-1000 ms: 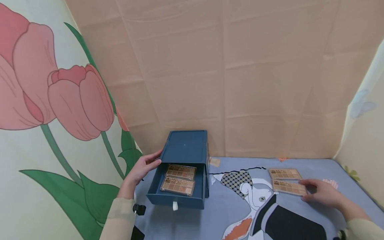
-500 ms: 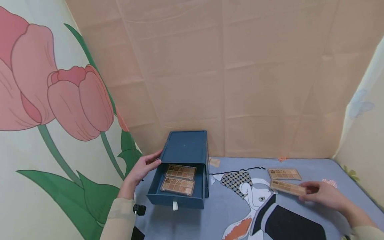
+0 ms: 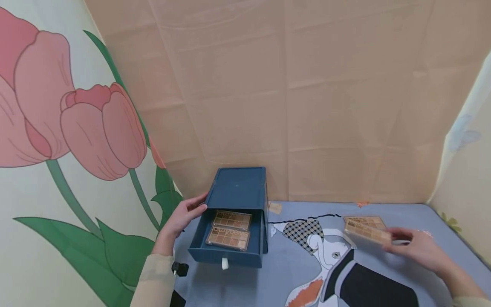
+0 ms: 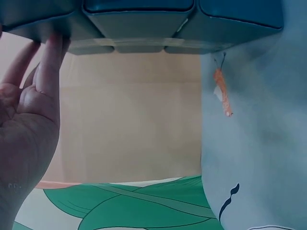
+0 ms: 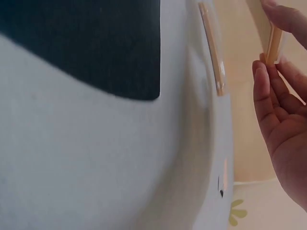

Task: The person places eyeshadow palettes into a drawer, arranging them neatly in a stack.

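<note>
My right hand (image 3: 420, 249) pinches one end of an eyeshadow palette (image 3: 366, 232), a flat clear-lidded case with tan pans. The palette is lifted off the table and overlaps a second palette (image 3: 377, 221) lying behind it. In the right wrist view the held palette (image 5: 274, 44) shows edge-on between thumb and fingers. My left hand (image 3: 182, 217) rests its extended fingers and thumb against the left side of a blue drawer box (image 3: 238, 187). The drawer (image 3: 245, 258) is pulled out, with two more palettes (image 3: 228, 237) lying face up inside, one in front of the other.
A blue cloth (image 3: 280, 268) printed with a cartoon animal and a black shape covers the table. Behind it hangs a tan sheet (image 3: 326, 106). A tulip-printed wall (image 3: 103, 128) stands at the left and a pale wall (image 3: 472, 179) at the right.
The right hand has raised the nearer palette off the cloth, tilting it, so that it now partly covers the one behind. The left hand and the drawer box stay put.
</note>
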Available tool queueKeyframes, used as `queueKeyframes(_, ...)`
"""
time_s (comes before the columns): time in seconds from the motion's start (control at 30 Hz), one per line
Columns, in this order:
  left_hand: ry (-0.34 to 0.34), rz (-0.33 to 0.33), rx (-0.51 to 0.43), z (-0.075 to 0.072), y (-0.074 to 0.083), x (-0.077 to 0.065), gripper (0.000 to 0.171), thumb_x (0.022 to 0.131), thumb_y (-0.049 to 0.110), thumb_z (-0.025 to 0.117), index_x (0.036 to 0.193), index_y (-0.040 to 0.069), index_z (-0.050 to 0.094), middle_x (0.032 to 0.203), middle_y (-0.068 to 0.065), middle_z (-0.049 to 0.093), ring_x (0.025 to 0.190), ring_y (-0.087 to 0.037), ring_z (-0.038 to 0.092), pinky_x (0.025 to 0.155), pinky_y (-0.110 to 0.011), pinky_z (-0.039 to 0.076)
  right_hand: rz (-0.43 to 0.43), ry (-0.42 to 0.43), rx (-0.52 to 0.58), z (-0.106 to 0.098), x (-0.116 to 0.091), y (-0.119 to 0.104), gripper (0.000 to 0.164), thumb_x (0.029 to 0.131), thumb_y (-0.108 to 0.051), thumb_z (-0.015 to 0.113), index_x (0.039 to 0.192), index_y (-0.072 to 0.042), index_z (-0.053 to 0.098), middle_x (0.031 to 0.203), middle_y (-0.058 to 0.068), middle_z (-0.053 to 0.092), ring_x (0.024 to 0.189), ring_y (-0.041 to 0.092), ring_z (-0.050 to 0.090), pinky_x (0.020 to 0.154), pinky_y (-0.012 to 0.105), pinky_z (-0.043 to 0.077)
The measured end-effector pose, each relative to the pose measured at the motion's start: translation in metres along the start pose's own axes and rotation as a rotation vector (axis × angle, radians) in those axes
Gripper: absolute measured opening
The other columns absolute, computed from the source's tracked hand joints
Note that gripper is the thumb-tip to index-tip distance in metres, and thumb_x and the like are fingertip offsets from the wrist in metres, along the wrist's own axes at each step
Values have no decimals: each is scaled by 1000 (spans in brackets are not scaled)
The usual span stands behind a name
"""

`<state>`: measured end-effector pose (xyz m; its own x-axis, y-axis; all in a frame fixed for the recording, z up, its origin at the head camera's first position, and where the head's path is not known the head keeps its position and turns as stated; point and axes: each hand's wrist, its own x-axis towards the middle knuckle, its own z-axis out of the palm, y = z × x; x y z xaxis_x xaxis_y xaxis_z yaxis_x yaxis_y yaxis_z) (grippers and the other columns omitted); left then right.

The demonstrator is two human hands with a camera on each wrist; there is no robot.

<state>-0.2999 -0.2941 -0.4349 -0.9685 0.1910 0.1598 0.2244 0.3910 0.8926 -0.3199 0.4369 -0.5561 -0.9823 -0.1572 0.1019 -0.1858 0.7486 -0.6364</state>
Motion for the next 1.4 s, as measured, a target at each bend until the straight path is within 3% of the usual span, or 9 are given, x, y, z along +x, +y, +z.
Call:
queueKeyframes(0.13, 3, 4, 0, 1, 0, 1, 61, 108, 32, 68, 162, 11, 49, 165, -15, 45, 149, -38, 46, 118, -58, 41, 17, 34, -19, 1, -1, -12, 77, 84, -50, 91, 136, 2, 68, 123, 26, 74, 91, 25, 77, 69, 23, 53)
queueKeyframes(0.33, 8, -2, -2, 1, -2, 2, 62, 107, 34, 69, 162, 11, 49, 165, -13, 46, 148, -36, 48, 117, -55, 43, 36, 59, -21, 4, -2, -30, 88, 83, -56, 90, 138, 7, 63, 125, 29, 71, 94, 34, 77, 68, 25, 52)
queueKeyframes(0.83, 17, -9, -13, 1, -2, 2, 61, 107, 33, 69, 161, 13, 51, 165, -11, 47, 149, -35, 47, 117, -55, 43, 61, 97, 3, 11, -6, -80, 92, 83, -57, 89, 142, 7, 59, 135, 35, 63, 101, 40, 71, 69, 32, 57)
queueKeyframes(1.07, 18, -12, -9, 1, -1, 1, 61, 106, 33, 70, 161, 14, 51, 165, -11, 47, 148, -36, 48, 117, -56, 43, 46, 112, 55, 16, -7, -96, 89, 82, -58, 90, 144, 0, 63, 134, 31, 65, 107, 42, 71, 70, 27, 59)
queueKeyframes(1.4, 9, -2, -19, 0, -4, 1, 60, 108, 31, 68, 162, 12, 50, 166, -14, 45, 150, -37, 46, 117, -56, 42, -6, 137, 90, 24, -11, -137, 82, 84, -53, 91, 142, -3, 64, 132, 29, 67, 109, 44, 71, 71, 25, 61)
